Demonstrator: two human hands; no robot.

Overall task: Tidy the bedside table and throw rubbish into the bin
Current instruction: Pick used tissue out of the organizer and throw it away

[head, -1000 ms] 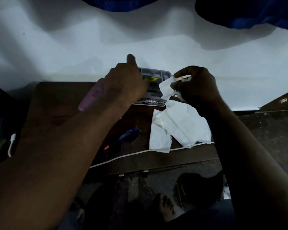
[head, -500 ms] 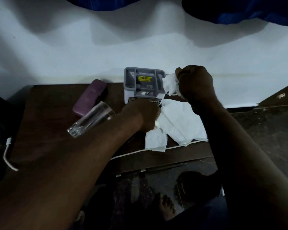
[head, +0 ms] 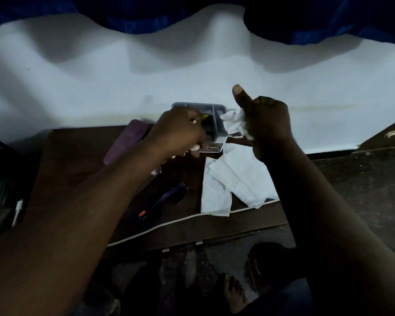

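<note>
A person's right hand [head: 266, 126] clenches a crumpled white tissue [head: 234, 124]. The thumb is raised and the fingers are closed tight round the paper, which bulges out on the hand's left side. The hand is above the back edge of a dark brown wooden bedside table [head: 78, 160], just beside a grey plastic compartment organiser [head: 217, 110] that stands against the white wall [head: 100, 87].

The left hand [head: 178, 133], fingers curled, grips a small white wad of paper [head: 195, 147] that peeps out beneath the knuckles. This hand is in front of the organiser and hides its left half. A label reading "OPEL" shows on the organiser's front.

On the right of the table, below the right wrist, several flat white paper tissues [head: 233, 181] lie overlapping one another. A thin white cable [head: 192, 217] runs across the table's near side and meets the lower edge of the tissues.

A purple oblong case [head: 126, 140] lies at the back of the table beside the left forearm. A pair of dark blue glasses [head: 169, 197] lies between that forearm and the tissues, partly hidden.

Blue cloth [head: 328, 19] hangs across the top of the wall. A bare foot [head: 234, 293] rests on the dark floor below the table's front edge.
</note>
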